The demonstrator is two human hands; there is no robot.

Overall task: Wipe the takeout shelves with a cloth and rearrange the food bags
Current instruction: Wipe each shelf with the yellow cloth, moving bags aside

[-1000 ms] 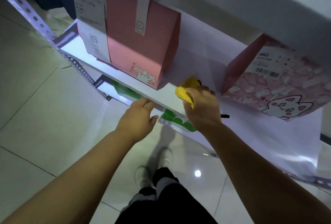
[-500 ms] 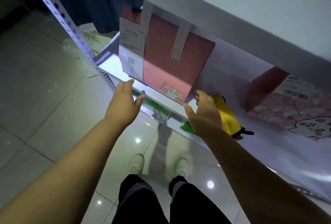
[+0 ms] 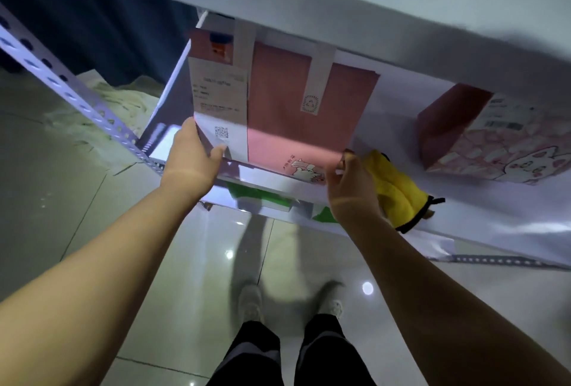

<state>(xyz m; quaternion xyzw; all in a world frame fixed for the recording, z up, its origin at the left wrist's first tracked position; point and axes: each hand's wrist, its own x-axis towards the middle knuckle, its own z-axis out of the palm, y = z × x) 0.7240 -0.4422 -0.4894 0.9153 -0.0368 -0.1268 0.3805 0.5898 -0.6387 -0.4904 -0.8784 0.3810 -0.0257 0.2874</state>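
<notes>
Gripping pink bag (image 3: 287, 113): left hand (image 3: 191, 163), right hand (image 3: 352, 191)

QR code (image 3: 221, 132) on receipt (image 3: 220, 98) of pink bag (image 3: 293, 113), barcode (image 3: 504, 125) on cat bag label (image 3: 509, 112), words unreadable

A tall pink bag (image 3: 296, 113) with white handles and a receipt taped to its front is held upright at the front edge of the white shelf (image 3: 479, 225), gripped at its lower sides by the left hand (image 3: 191, 157) and right hand (image 3: 352, 191). A crumpled yellow cloth (image 3: 398, 188) is laid just right of it, with a cat-printed pink bag (image 3: 488, 141) beyond.
</notes>
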